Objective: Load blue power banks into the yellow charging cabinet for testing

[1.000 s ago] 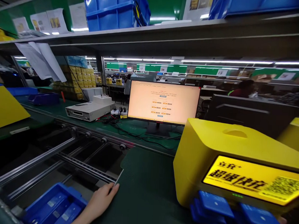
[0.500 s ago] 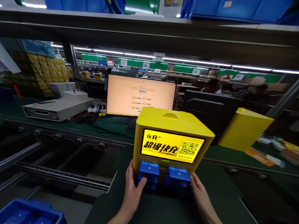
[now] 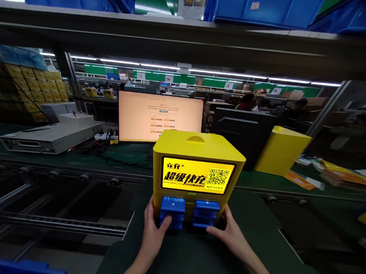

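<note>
A yellow power bank station (image 3: 197, 145) with a lit screen (image 3: 184, 174) stands on the dark green mat in front of me. Out of its lower front stick two stacks of blue power banks, a left stack (image 3: 173, 205) and a right stack (image 3: 206, 214). My left hand (image 3: 153, 228) wraps the station's lower left side, its thumb against the left stack. My right hand (image 3: 230, 231) lies along the lower right side, its thumb at the bottom power bank of the right stack. The fingers behind the station are partly hidden.
Behind the station stands a lit monitor (image 3: 159, 118), with a grey instrument (image 3: 49, 133) and cables to its left. A black panel (image 3: 234, 135) and a yellow casing (image 3: 282, 151) stand at right. Blue bins (image 3: 264, 11) sit on the shelf overhead; another blue bin (image 3: 25, 268) is low left.
My right thumb has come round to the front of the right stack, whose top power bank now sticks out less. The view has shifted right, so the station appears further left.
</note>
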`<state>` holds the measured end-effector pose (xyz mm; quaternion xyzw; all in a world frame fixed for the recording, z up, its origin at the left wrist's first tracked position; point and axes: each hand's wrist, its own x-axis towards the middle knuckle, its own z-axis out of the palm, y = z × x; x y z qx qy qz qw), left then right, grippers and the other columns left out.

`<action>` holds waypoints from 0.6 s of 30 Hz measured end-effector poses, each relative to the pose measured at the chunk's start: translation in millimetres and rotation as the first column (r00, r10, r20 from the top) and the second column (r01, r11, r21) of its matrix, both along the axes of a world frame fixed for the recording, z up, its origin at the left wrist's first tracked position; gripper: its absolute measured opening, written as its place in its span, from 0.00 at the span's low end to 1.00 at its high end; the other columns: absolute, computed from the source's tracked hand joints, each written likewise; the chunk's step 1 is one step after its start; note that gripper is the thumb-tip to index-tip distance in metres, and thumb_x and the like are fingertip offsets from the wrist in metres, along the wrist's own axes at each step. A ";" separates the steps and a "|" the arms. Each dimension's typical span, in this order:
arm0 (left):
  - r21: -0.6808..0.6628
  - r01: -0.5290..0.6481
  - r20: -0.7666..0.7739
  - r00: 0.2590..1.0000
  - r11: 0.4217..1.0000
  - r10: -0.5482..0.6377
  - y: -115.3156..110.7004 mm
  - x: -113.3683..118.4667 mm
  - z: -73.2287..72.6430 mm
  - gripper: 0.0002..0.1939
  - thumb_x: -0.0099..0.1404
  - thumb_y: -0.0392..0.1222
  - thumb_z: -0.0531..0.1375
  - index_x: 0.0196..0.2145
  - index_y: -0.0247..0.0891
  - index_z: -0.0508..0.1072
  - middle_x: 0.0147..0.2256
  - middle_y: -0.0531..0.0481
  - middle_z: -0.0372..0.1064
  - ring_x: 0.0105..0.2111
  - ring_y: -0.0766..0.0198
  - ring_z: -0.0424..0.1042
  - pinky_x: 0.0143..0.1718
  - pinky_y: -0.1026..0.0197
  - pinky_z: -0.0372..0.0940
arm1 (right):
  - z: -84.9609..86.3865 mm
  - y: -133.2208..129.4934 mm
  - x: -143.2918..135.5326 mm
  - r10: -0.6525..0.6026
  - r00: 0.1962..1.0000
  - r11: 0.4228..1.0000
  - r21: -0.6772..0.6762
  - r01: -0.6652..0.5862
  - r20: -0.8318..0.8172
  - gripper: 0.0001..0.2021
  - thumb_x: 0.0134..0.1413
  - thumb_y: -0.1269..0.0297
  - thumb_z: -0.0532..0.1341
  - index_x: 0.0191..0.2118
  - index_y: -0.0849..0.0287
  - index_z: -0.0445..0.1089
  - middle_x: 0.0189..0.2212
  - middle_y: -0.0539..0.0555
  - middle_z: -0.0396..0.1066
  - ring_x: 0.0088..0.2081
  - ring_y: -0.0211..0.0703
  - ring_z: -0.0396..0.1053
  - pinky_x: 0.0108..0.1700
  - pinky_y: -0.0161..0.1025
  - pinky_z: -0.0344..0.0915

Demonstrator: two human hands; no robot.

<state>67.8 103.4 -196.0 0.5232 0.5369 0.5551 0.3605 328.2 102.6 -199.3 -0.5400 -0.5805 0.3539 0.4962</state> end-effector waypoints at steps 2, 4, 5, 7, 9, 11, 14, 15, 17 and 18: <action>0.005 0.062 -0.095 0.994 0.998 -0.061 4.0 -9.0 -3.6 0.51 0.51 0.61 0.63 0.63 0.40 0.41 0.61 0.39 0.39 0.61 0.46 0.45 0.60 0.45 0.49 | -11.1 1.2 1.7 -0.033 0.996 0.999 -0.003 0.034 0.087 0.47 0.38 0.50 0.68 0.62 0.57 0.46 0.59 0.59 0.55 0.59 0.56 0.53 0.59 0.52 0.52; 0.009 0.100 -0.198 0.975 0.995 -0.097 9.2 -18.1 -6.4 0.53 0.47 0.56 0.67 0.62 0.41 0.42 0.61 0.40 0.40 0.61 0.46 0.46 0.60 0.45 0.48 | -20.1 1.9 1.9 -0.140 0.981 0.990 0.002 0.141 0.133 0.46 0.38 0.47 0.67 0.61 0.61 0.49 0.58 0.61 0.57 0.58 0.58 0.53 0.59 0.55 0.52; 0.009 0.104 -0.223 0.970 0.995 -0.099 11.6 -21.5 -7.2 0.51 0.47 0.53 0.67 0.62 0.41 0.44 0.61 0.40 0.42 0.61 0.46 0.47 0.60 0.45 0.48 | -23.4 2.0 1.5 -0.169 0.977 0.986 0.010 0.169 0.132 0.45 0.39 0.46 0.66 0.61 0.62 0.50 0.58 0.62 0.56 0.58 0.58 0.53 0.59 0.55 0.51; 0.017 0.087 -0.227 0.970 0.996 -0.081 15.4 -24.9 -7.2 0.47 0.49 0.51 0.65 0.61 0.40 0.47 0.59 0.40 0.46 0.60 0.47 0.49 0.60 0.45 0.48 | -27.4 2.1 -0.1 -0.183 0.977 0.983 0.029 0.181 0.112 0.45 0.39 0.46 0.65 0.60 0.65 0.51 0.58 0.63 0.56 0.58 0.58 0.53 0.59 0.55 0.50; 0.042 0.084 -0.214 0.974 0.996 -0.073 16.9 -24.0 -5.1 0.45 0.50 0.51 0.65 0.60 0.39 0.49 0.59 0.40 0.47 0.60 0.46 0.49 0.59 0.45 0.49 | -28.7 1.8 -2.3 -0.180 0.979 0.983 0.048 0.176 0.097 0.45 0.38 0.46 0.66 0.60 0.64 0.52 0.58 0.62 0.57 0.58 0.58 0.53 0.60 0.55 0.51; 0.067 0.085 -0.191 0.979 0.994 -0.071 16.3 -20.6 -1.0 0.44 0.50 0.53 0.64 0.60 0.40 0.50 0.60 0.41 0.46 0.60 0.46 0.47 0.60 0.45 0.48 | -28.8 1.2 -4.1 -0.182 0.980 0.982 0.062 0.178 0.080 0.44 0.39 0.47 0.66 0.59 0.64 0.53 0.58 0.61 0.57 0.59 0.58 0.52 0.60 0.54 0.51; 0.053 0.023 -0.089 0.996 0.998 -0.018 14.3 -14.7 7.8 0.42 0.52 0.57 0.62 0.58 0.38 0.52 0.58 0.39 0.48 0.59 0.46 0.49 0.59 0.44 0.48 | -27.3 0.1 -2.9 -0.193 0.980 0.980 0.065 0.190 0.046 0.44 0.38 0.47 0.67 0.59 0.63 0.54 0.58 0.60 0.57 0.59 0.58 0.51 0.60 0.54 0.50; 0.041 0.013 -0.057 0.998 0.999 -0.010 13.7 -12.9 11.4 0.42 0.52 0.59 0.62 0.58 0.38 0.52 0.58 0.39 0.48 0.59 0.46 0.50 0.59 0.44 0.48 | -26.2 0.2 -0.9 -0.185 0.983 0.981 0.060 0.184 0.015 0.43 0.38 0.47 0.67 0.59 0.63 0.55 0.58 0.60 0.57 0.59 0.58 0.51 0.60 0.54 0.50; 0.037 0.040 -0.010 0.999 0.998 -0.040 13.1 -9.6 19.3 0.43 0.52 0.62 0.61 0.59 0.39 0.51 0.59 0.39 0.46 0.59 0.46 0.49 0.60 0.45 0.47 | -23.2 2.9 5.2 -0.122 0.989 0.992 0.034 0.125 -0.083 0.37 0.43 0.46 0.64 0.57 0.61 0.59 0.57 0.58 0.58 0.59 0.55 0.53 0.61 0.53 0.49; 0.038 0.055 0.016 0.998 0.998 -0.055 13.0 -7.9 23.1 0.45 0.52 0.63 0.61 0.59 0.39 0.50 0.60 0.39 0.45 0.60 0.46 0.48 0.60 0.45 0.46 | -21.6 6.1 8.9 -0.088 0.986 0.996 0.013 0.091 -0.144 0.34 0.47 0.44 0.61 0.55 0.61 0.62 0.56 0.58 0.61 0.58 0.54 0.55 0.60 0.52 0.51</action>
